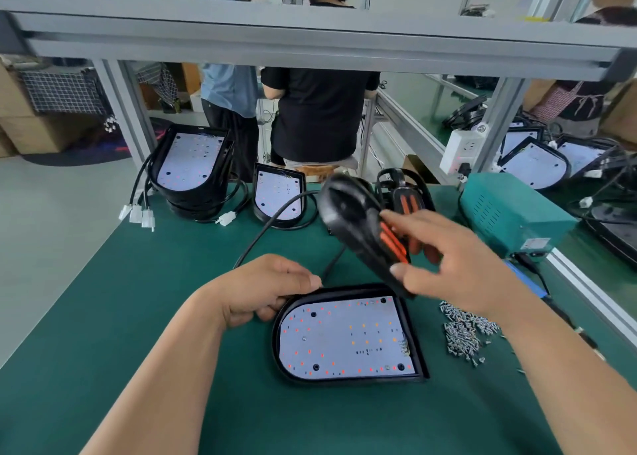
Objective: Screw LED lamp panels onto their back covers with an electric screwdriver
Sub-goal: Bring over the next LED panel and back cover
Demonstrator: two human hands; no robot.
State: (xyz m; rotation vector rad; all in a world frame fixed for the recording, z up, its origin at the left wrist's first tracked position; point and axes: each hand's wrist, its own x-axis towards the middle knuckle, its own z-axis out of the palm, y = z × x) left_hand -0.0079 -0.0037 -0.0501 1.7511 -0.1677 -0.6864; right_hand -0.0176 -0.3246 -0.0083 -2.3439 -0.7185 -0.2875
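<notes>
On the green mat [172, 282], centre: LED panel [344, 337] sits flat in its back cover [417, 346]. Left hand [262, 289] grips the cover's top-left rim; its fingertips curl under and are hidden. Right hand [448, 258] pinches a second black housing [351, 220] with orange ribs, tilted above the mat and motion-blurred. Screw pile [462, 334] just right of the cover. Teal box [510, 209] label [536, 244] unreadable; panel print too small.
</notes>
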